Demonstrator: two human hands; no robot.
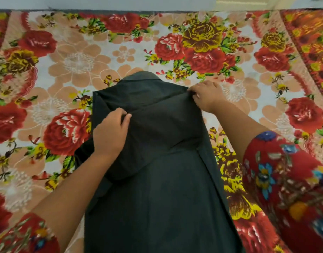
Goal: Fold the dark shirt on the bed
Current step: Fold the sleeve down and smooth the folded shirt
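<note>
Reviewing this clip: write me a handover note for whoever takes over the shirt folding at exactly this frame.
Left hand: grips a fold of cloth over the shirt's middle.
Right hand: pinches the cloth at the right shoulder edge.
Dark shirt: lies lengthwise on the floral bedspread, collar at the far end.
Done: a panel of cloth is drawn across the chest, held between both hands.
Left: probably lay that panel flat, tuck in the cloth sticking out on the left, then fold the length up.
</note>
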